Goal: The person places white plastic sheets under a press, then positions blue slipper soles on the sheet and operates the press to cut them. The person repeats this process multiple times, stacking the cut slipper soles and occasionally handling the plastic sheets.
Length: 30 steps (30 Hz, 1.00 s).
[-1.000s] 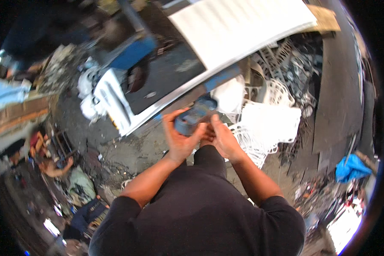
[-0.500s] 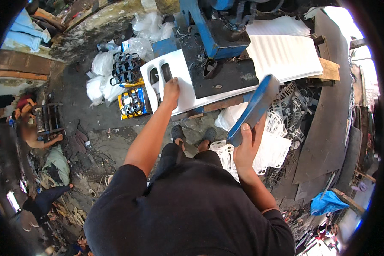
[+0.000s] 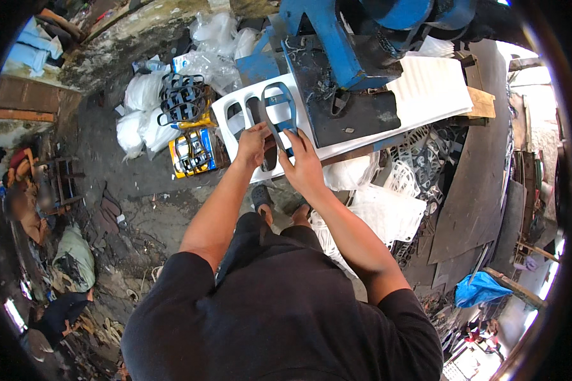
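In my right hand [image 3: 303,164] is a blue sole-shaped cutting die [image 3: 292,114], held by its near end with fingers and thumb. It is an open metal outline with crossbars, tilted over a white foam sheet [image 3: 292,84]. Sole-shaped holes [image 3: 234,114] are cut in the sheet left of the die. My left hand [image 3: 253,145] is closed over the sheet by a hole, its fingertips close to the die's left edge. What those fingers pinch is hidden. Ahead stands a blue press [image 3: 362,73] above a black pad [image 3: 356,120].
More foam sheets [image 3: 435,86] are stacked right of the press. Several dies [image 3: 183,98] and a yellow-blue box [image 3: 194,152] lie at the left, near plastic bags [image 3: 146,95]. White cut-out scraps [image 3: 388,213] pile up at right, beside dark boards [image 3: 467,197]. People [image 3: 28,206] sit far left.
My right hand has brought the blue die left and up, from beside the table to over the foam sheet, and turned its outline into view. My left hand has moved slightly nearer me.
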Available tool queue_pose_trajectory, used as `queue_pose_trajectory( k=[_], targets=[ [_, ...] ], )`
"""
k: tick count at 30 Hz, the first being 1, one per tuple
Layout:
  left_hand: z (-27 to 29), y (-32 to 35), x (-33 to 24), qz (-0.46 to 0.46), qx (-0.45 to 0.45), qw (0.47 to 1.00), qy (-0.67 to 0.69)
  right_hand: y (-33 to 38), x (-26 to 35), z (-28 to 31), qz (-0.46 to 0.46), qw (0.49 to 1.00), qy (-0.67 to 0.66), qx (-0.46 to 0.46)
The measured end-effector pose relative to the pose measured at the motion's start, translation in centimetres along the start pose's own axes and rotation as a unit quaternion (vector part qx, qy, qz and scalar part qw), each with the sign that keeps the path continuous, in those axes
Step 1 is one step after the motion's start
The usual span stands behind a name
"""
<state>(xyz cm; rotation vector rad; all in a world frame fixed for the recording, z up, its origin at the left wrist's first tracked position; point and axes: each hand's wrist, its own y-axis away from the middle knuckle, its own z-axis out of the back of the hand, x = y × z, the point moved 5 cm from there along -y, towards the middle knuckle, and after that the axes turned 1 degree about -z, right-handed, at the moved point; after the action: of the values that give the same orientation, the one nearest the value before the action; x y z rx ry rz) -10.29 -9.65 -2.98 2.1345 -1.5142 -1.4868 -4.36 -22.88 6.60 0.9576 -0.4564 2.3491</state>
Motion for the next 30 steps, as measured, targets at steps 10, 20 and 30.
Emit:
queue_pose_trajectory(
  k=[10,20,30],
  targets=[
    [2.9,-2.2,1.8,0.016,-0.009,0.999,0.032,-1.3,-2.1,-3.6,0.023,0.992,0.117,-0.037],
    [2.3,-2.2,1.8,-0.009,-0.029,1.000,-0.006,-0.5,-1.7,-1.8,-0.014,0.994,0.097,-0.038],
    [2.1,-1.5,1.1,-0.024,-0.031,0.999,-0.027,2.4,-27.0,13.8,-0.367,0.845,-0.106,-0.374]
  ],
)
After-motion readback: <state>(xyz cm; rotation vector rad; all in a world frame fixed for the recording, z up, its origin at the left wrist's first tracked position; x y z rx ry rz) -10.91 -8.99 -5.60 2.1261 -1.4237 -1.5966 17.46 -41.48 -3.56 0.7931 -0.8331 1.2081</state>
